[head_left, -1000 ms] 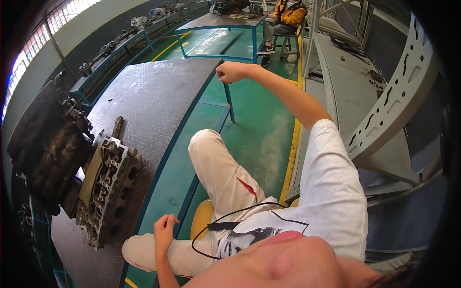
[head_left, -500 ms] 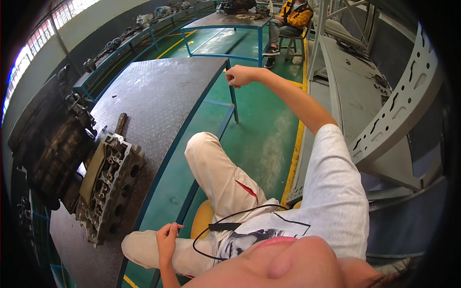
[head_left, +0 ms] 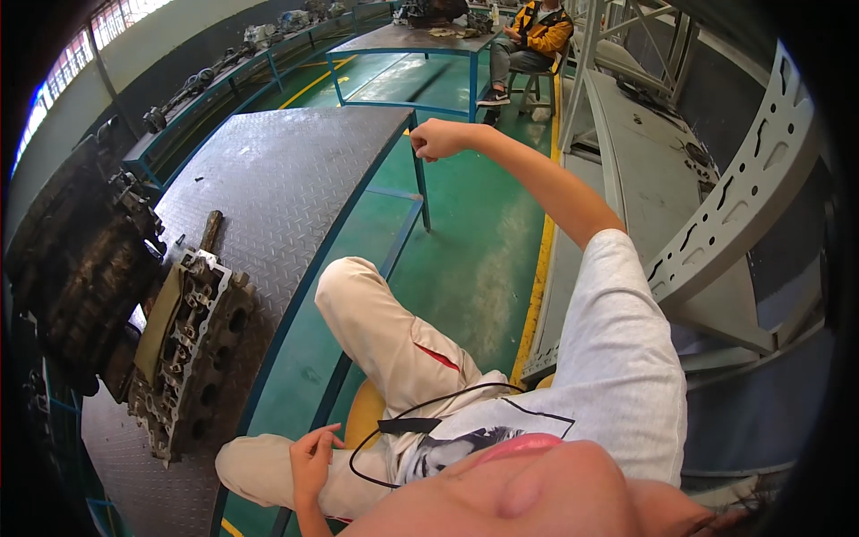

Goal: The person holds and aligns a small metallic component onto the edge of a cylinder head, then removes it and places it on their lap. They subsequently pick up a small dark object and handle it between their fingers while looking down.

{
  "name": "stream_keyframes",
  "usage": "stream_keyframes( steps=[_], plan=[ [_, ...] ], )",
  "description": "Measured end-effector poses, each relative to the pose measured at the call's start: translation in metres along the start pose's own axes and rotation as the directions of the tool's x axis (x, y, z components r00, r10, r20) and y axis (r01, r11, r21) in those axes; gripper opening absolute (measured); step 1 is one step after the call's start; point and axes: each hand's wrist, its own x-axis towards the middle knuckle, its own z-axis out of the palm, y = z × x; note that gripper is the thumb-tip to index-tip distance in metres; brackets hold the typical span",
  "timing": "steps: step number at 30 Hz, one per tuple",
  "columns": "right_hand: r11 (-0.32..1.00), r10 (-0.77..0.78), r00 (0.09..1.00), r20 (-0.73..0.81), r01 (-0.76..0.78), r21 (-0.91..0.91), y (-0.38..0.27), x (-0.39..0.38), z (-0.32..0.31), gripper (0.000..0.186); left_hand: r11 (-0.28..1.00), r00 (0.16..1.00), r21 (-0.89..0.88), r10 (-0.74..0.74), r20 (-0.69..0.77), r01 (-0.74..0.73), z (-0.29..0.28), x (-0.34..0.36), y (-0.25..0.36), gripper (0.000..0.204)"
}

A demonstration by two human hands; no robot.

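Observation:
My right arm reaches out to the far side, and my right hand (head_left: 438,140) is curled closed near the corner of the metal-topped workbench (head_left: 304,148). Nothing shows in its fingers; whether it touches the bench edge I cannot tell. Close to the body, my left hand (head_left: 313,461) lies over my left thigh, its fingers loosely apart and holding nothing. Left of it, on the bench, rests an engine cylinder head (head_left: 192,345) with a row of round ports. A large dark, greasy engine part (head_left: 85,268) stands behind it.
Behind lies a second blue-framed table (head_left: 412,38) with engine parts. A seated person (head_left: 537,36) in a yellow and black jacket is beside it. Along the left wall runs a long bench (head_left: 242,76) of parts. At right stands a grey perforated metal frame (head_left: 729,192).
The whole view has shifted slightly, with the bench and right hand sitting a little further left. My left hand's fingers have spread a little. The cylinder head has stayed in place on the bench.

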Motion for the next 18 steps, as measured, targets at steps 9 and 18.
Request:
stream_keyframes(
  steps=[9, 18],
  plan=[
    [0.998, 0.039, 0.999, 0.004, -0.039, 0.051, 0.007, 0.002, 0.007, 0.013, 0.970, 0.982, 0.177, 0.181, -0.059, -0.168, -0.003, -0.012, 0.001, 0.017],
    [0.996, 0.031, 0.999, -0.032, -0.028, 0.081, -0.005, 0.008, 0.005, 0.012, 0.991, 0.969, -0.019, 0.126, -0.211, -0.133, 0.000, -0.012, -0.019, 0.017]
  ],
)
